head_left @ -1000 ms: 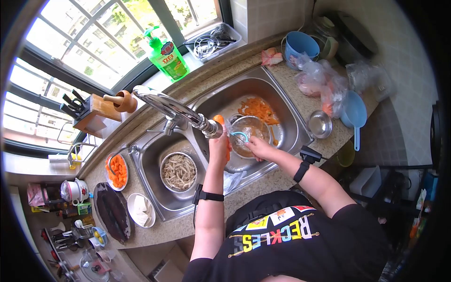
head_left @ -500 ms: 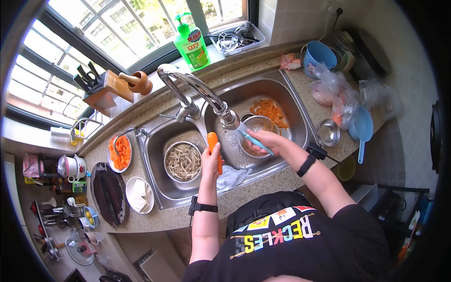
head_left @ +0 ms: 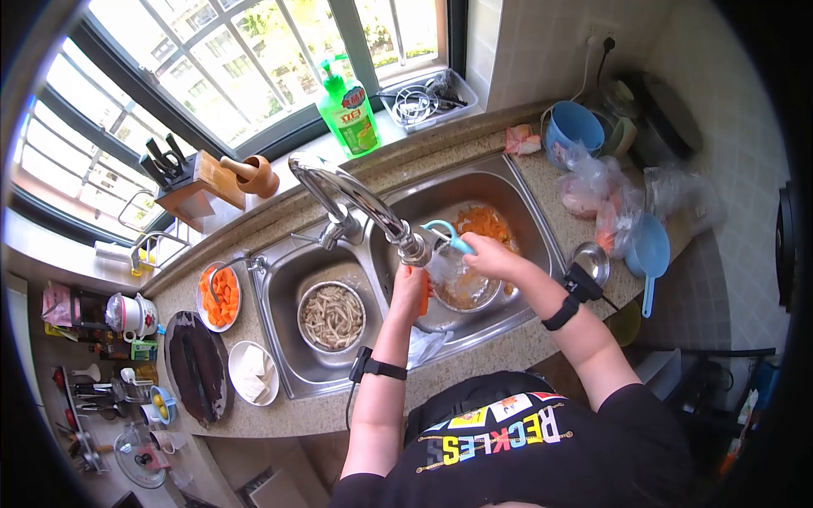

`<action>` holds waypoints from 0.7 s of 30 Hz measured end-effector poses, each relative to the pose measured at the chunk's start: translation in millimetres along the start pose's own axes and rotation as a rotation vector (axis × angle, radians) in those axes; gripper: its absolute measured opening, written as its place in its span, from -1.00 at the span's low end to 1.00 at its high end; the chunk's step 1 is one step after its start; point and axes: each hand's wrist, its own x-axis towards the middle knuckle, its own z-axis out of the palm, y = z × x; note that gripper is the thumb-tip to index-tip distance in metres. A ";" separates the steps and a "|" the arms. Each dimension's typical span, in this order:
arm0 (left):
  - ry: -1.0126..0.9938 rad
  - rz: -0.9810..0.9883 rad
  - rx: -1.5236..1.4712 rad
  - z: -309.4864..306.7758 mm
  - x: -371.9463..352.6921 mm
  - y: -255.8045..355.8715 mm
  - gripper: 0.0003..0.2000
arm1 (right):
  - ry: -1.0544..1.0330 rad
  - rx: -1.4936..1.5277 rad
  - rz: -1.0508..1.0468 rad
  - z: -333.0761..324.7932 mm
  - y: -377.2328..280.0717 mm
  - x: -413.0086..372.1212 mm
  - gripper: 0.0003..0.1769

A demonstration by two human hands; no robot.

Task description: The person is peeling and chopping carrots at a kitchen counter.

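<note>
My left hand point(head_left: 409, 289) is wrapped round an orange carrot point(head_left: 425, 294), right under the faucet head point(head_left: 414, 249) at the right basin. My right hand point(head_left: 494, 257) grips a light-blue peeler point(head_left: 457, 242) by its handle, just right of the faucet, above a metal bowl point(head_left: 484, 298) in that basin. Orange peelings point(head_left: 487, 223) lie in the basin behind the bowl. Water runs from the faucet near the peeler. In the left basin, a round bowl holds pale sliced strips point(head_left: 333, 317).
On the left counter are a bowl of carrot chunks point(head_left: 221, 297), a bowl of white blocks point(head_left: 253, 373) and a dark oval board point(head_left: 196, 369). A green soap bottle point(head_left: 351, 120) and knife block point(head_left: 200, 188) stand behind. Right: plastic bags point(head_left: 618, 212), blue ladle point(head_left: 648, 251).
My left hand has moved right with the carrot, to beneath the faucet. The peeler has turned in my right hand, so its looped end now points up and left. The view has shifted slightly.
</note>
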 end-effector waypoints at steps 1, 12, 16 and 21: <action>-0.057 -0.035 -0.054 2.2 4.9 2.8 -0.83 | -0.045 0.011 0.062 -14.9 -0.4 5.1 -0.74; -0.202 -0.020 -0.513 13.2 29.8 5.0 -0.73 | 0.509 -0.596 -0.054 -128.2 3.3 152.2 -0.66; -0.131 0.029 -0.227 0.4 29.3 -12.3 -0.86 | 0.590 -0.602 -0.047 -137.5 -1.8 212.2 -0.61; -0.082 0.032 -0.116 -1.7 10.1 -1.0 -0.85 | 0.596 -0.762 -0.028 -128.2 4.4 260.8 -0.77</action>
